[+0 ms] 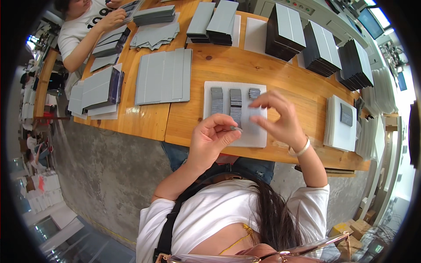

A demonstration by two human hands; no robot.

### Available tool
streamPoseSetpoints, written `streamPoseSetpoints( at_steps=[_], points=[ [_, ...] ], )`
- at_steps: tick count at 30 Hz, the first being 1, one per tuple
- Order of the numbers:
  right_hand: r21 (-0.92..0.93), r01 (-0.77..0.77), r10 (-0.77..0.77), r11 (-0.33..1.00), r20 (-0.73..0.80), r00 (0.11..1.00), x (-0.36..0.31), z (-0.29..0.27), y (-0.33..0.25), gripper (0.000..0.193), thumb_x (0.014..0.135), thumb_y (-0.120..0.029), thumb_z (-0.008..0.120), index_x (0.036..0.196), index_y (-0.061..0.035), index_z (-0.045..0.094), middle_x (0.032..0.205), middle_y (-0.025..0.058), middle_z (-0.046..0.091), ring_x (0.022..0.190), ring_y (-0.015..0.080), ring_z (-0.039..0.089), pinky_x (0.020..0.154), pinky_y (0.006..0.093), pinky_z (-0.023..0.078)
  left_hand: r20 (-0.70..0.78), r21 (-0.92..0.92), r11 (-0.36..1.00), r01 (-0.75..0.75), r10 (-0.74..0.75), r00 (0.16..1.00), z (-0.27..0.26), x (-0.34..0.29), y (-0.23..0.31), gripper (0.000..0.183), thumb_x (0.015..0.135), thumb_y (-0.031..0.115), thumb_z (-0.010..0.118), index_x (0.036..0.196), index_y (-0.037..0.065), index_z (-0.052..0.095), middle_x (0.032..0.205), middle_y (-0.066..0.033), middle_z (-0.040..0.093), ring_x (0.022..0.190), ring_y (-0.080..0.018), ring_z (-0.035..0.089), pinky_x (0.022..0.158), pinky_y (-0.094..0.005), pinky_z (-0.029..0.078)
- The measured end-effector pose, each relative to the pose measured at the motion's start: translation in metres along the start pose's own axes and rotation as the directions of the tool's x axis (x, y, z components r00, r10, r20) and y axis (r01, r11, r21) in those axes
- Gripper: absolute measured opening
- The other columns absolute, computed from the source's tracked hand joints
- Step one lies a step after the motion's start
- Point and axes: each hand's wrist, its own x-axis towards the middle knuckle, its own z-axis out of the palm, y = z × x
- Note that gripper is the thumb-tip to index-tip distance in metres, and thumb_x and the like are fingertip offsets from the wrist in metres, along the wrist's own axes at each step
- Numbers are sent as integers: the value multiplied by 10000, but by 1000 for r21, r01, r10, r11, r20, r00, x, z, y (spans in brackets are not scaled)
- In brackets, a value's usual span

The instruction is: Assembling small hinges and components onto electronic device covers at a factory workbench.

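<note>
My left hand point(214, 139) is closed in a pinch over the near edge of a white ridged board point(258, 136). Between its thumb and fingers is a small thin grey piece point(237, 129). Above the board's right side, my right hand point(281, 119) has its thumb and fingers apart and holds nothing that I can see. On the board lie a left row of small grey pieces point(216, 100), a longer overlapping middle row point(235, 104), and a short stack point(254, 93) at the far right. My left hand covers the near end of the middle row.
Grey sheets point(163, 78) lie left of the board on the wooden table point(219, 65). Tall dark-sided stacks point(284, 33) line the far right. A white pad with a grey bundle point(346, 115) is at right. A co-worker's hand point(113, 19) handles sheets at far left.
</note>
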Motion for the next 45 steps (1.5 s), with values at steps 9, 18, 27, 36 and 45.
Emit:
streamPoseSetpoints(
  at_steps=[9,18,27,36,45],
  points=[
    [-2,53,-52,999,42,998,-16,6,-26,193,642,-25,744,811,-62,658,863,72,611,808,232,561,713,315,452,90,-68,997,47,-41,995,9,1,-5,172,825,-59,641,971,6,577,963,-41,585,915,-108,593,841,-241,502],
    [-377,61,-72,924,-16,997,-4,-6,-7,172,655,-34,707,789,-89,614,956,70,544,879,247,517,787,358,424,50,208,978,2,-12,999,-7,0,17,378,818,-13,657,1173,36,536,949,-25,591,905,-86,591,800,-227,498],
    [-574,49,-13,817,68,998,2,-6,19,128,686,-94,666,794,-110,599,1001,72,507,947,251,483,843,374,357,72,975,150,-166,490,869,-61,16,59,297,800,82,688,1087,54,620,1040,-95,589,1004,-227,566,852,-350,460],
    [-603,-36,47,797,2,999,6,-6,12,246,669,-80,718,886,-89,603,1017,94,491,992,279,478,877,395,357,224,940,-332,-86,407,886,-83,29,58,390,744,214,735,1117,137,650,1290,-92,492,1274,-355,347,1022,-440,344],
    [-441,73,-65,895,33,997,35,15,-6,194,725,-67,697,905,-60,625,863,92,555,869,280,517,816,369,424,329,934,-264,-242,362,872,-98,28,47,262,801,173,669,1051,97,653,1176,-48,579,1182,-295,465,1040,-459,327]
  ],
)
